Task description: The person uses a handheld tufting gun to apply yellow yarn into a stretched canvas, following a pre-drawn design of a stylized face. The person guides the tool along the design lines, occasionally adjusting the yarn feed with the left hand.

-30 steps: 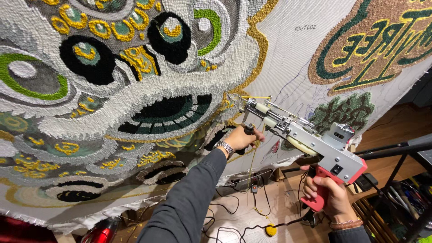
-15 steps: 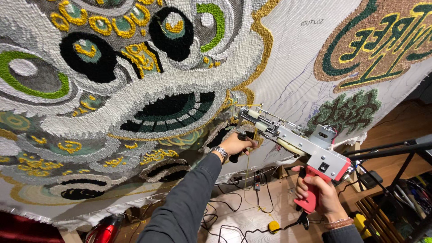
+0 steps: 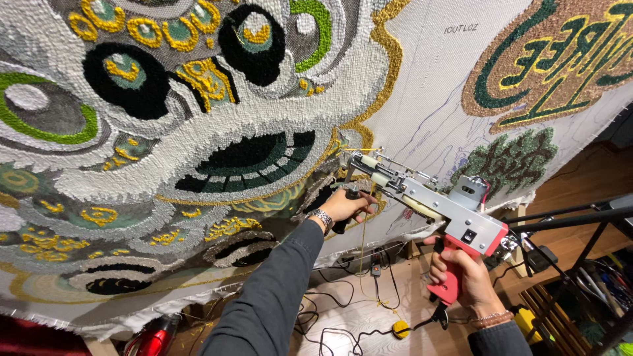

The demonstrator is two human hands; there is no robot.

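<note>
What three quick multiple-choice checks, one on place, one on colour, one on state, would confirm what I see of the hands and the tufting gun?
1. Where is the tip of the tufting gun?
A. At the gold edge of the rug
B. On the floor
C. On the green tree patch

2. What colour is the gun's handle?
A. Blue
B. Red
C. Black

3. How is the gun held?
A. Left alone
B. Lying unheld
C. By both hands

Answers: 1 A, the tip meets the gold border; 2 B, the grip in the right hand is red; 3 C, the left hand grips the black front handle too.
</note>
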